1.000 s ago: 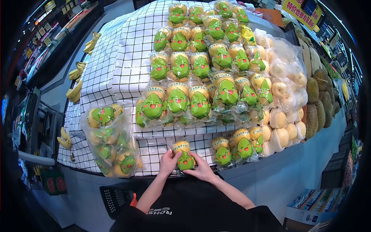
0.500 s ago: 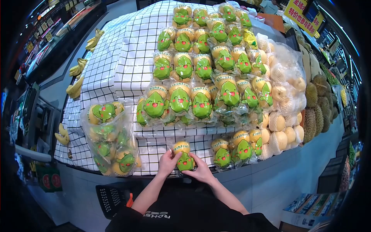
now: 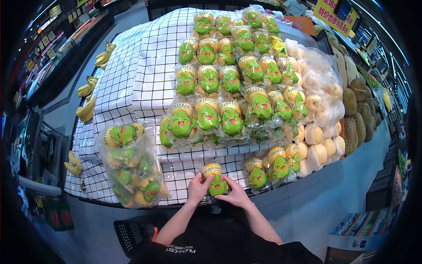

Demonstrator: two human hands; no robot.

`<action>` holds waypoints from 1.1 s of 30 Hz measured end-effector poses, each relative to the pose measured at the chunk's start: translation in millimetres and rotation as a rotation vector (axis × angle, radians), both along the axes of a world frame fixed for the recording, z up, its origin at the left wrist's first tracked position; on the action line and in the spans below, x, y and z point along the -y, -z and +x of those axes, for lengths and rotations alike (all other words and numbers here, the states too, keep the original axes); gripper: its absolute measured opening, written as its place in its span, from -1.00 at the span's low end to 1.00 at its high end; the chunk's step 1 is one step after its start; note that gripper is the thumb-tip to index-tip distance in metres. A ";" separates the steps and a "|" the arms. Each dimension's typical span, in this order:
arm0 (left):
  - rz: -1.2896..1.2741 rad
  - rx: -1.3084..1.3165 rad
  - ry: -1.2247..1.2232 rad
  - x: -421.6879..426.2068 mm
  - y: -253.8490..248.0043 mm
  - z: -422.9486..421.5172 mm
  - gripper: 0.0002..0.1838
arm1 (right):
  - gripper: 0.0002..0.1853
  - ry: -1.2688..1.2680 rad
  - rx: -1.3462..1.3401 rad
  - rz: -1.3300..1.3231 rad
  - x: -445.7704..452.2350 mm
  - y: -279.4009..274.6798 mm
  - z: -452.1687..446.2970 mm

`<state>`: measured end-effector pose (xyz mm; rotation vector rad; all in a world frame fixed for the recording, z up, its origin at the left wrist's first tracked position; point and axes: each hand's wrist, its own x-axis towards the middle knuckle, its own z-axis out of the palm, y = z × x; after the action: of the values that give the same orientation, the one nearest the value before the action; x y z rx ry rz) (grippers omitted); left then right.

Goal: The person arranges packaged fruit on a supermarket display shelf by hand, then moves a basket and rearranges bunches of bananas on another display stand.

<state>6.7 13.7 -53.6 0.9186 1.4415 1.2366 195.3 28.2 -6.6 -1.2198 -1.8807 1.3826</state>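
Observation:
A clear bag of yellow fruit with a green smiling print [image 3: 217, 185] stands upright at the front edge of the checkered display. My left hand [image 3: 198, 188] grips its left side, and my right hand [image 3: 236, 193] grips its right side, fingers around the plastic. Just right of it are similar bagged fruits [image 3: 256, 175] on the same front step. Behind them rise several rows of the same bags [image 3: 208, 115]. A large clear bag holding several such packs [image 3: 132, 165] lies to the left.
White-and-black checkered cloth [image 3: 151, 79] covers the stepped stand. Bananas [image 3: 86, 110] hang along its left edge. Netted pale fruits [image 3: 318, 154] and durians [image 3: 358, 119] are at the right. A black basket [image 3: 129, 235] is low by my body. Another person [image 3: 294, 8] is at the far back.
The whole view has shifted slightly, so the stand sits a little lower in the picture. Both hands still hold the same bag, with no clear change of grip.

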 end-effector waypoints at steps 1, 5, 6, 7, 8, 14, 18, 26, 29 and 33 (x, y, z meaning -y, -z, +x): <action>-0.001 -0.001 0.007 -0.1 0.1 -0.4 -0.61 | -0.08 -0.001 0.007 0.004 0.1 -0.3 -0.1; -0.028 -0.069 0.019 -0.2 2.6 -1.6 -0.61 | -0.07 0.020 0.066 0.068 1.9 -4.2 -1.7; -0.028 -0.080 0.017 -1.3 2.8 -1.7 -0.61 | -0.07 0.030 0.068 0.069 2.1 -4.2 -2.5; -0.026 -0.078 0.027 -1.5 2.7 -1.0 -0.61 | -0.06 0.036 0.056 0.069 2.2 -4.1 -2.6; -0.019 -0.069 0.009 -1.3 2.5 0.0 -0.61 | -0.06 0.041 0.045 0.070 2.2 -3.9 -2.3; -0.036 0.030 0.023 -2.8 -7.5 1.1 -0.61 | -0.07 0.032 -0.010 0.100 1.7 1.2 -1.1; -0.010 0.054 0.028 -4.8 -7.9 0.3 -0.63 | -0.06 0.023 -0.020 0.094 1.2 -0.7 -1.6; -0.006 0.114 0.059 -2.6 -4.8 -2.7 -0.67 | -0.18 0.011 0.039 0.220 7.3 -6.7 -3.3; -0.039 0.156 0.086 4.1 -18.8 -4.7 -0.70 | -0.22 -0.011 0.075 0.222 11.0 -22.6 -3.1; -0.059 0.268 0.105 23.6 -69.9 -2.8 -0.66 | -0.19 -0.100 0.045 0.251 9.3 -54.5 3.6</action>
<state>4.0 -10.0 16.4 0.7475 1.1961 1.1838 198.9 18.9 47.8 -1.0523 -2.0983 1.1335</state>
